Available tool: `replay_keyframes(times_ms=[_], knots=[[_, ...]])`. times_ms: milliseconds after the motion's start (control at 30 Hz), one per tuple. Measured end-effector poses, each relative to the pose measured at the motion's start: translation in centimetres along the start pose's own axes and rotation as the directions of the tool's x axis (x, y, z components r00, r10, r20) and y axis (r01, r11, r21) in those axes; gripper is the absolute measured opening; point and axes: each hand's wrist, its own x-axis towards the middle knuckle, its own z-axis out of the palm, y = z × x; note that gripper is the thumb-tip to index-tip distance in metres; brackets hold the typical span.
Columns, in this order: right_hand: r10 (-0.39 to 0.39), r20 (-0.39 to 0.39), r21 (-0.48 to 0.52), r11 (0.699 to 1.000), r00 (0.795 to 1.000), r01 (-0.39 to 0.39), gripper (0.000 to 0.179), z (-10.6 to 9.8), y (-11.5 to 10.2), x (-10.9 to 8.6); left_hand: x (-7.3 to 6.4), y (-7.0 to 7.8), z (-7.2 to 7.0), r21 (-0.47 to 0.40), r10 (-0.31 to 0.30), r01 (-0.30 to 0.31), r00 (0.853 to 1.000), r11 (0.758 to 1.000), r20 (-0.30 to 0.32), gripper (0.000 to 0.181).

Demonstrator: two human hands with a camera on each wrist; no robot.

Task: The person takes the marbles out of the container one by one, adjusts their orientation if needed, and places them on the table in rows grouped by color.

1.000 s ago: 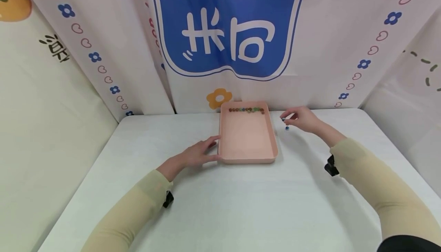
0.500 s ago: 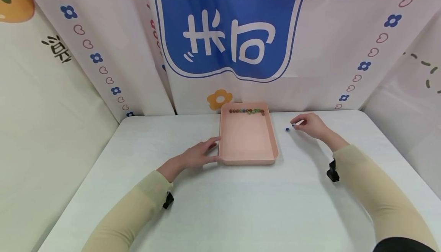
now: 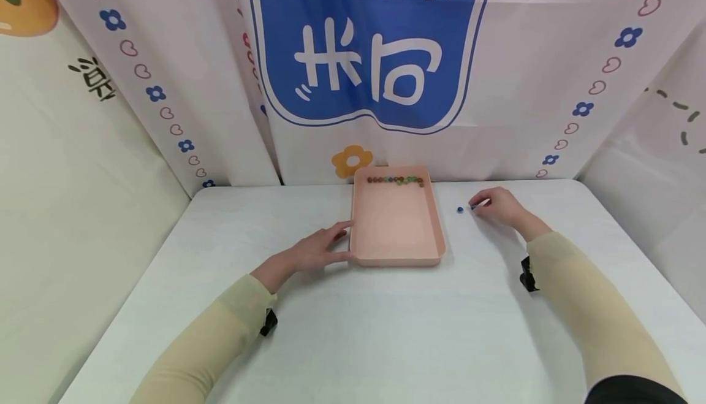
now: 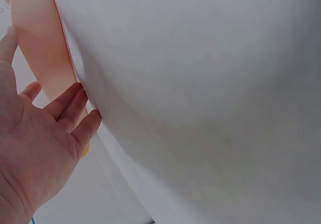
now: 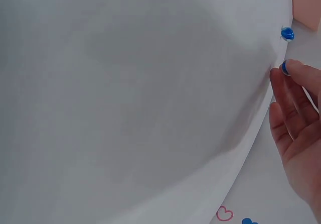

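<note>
My right hand [image 3: 496,205] pinches a blue marble [image 5: 285,68] between thumb and fingertip, low over the table to the right of the tray. Another blue marble [image 3: 460,209] lies on the table between that hand and the pink tray [image 3: 397,226]; in the right wrist view this loose marble [image 5: 287,33] looks glassy. At the tray's left side, my left hand [image 3: 314,249] rests its fingertips and thumb against the wall, fingers fairly straight. Along the tray's far end runs a row of several brown, green and blue marbles [image 3: 380,179].
A white cloth covers the table [image 3: 353,330]. Behind the tray hangs a printed curtain [image 3: 518,85] with a blue panel, its lower edge meeting the table's back. White sheets [image 3: 99,177] close off both sides.
My right hand has moved right, away from the tray, and down toward the table with the blue marble. The left hand has stayed at the tray, and the other blue marble lies still.
</note>
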Motion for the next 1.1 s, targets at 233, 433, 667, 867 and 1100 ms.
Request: replay_keyframes(times_ms=[233, 433, 667, 867, 1100], knots=[[0.015, 0.02, -0.023, 1.0, 1.0, -0.015, 0.022, 0.5, -0.4, 0.5, 0.0, -0.1, 0.0, -0.01, 0.014, -0.014, 1.0, 1.0, 0.004, 0.085], [0.027, 0.015, -0.056, 0.998, 1.0, -0.026, 0.021, 0.8, -0.5, 0.6, -0.1, 0.0, -0.1, -0.003, 0.008, -0.008, 1.0, 1.0, 0.004, 0.085], [0.035, 0.017, -0.082, 0.996, 0.999, -0.034, 0.023, 1.0, -0.6, 0.7, -0.1, 0.1, -0.1, 0.008, 0.01, -0.01, 1.0, 1.0, 0.003, 0.084], [0.017, 0.029, -0.1, 0.995, 0.999, -0.014, 0.033, 0.7, -0.8, 0.4, 0.1, 0.0, 0.0, 0.0, 0.01, -0.01, 1.0, 1.0, 0.002, 0.084], [-0.007, 0.004, -0.052, 0.999, 1.0, 0.008, 0.038, -0.9, -1.3, -0.3, 0.0, 0.0, 0.0, 0.01, 0.006, -0.006, 1.0, 1.0, 0.002, 0.084]])
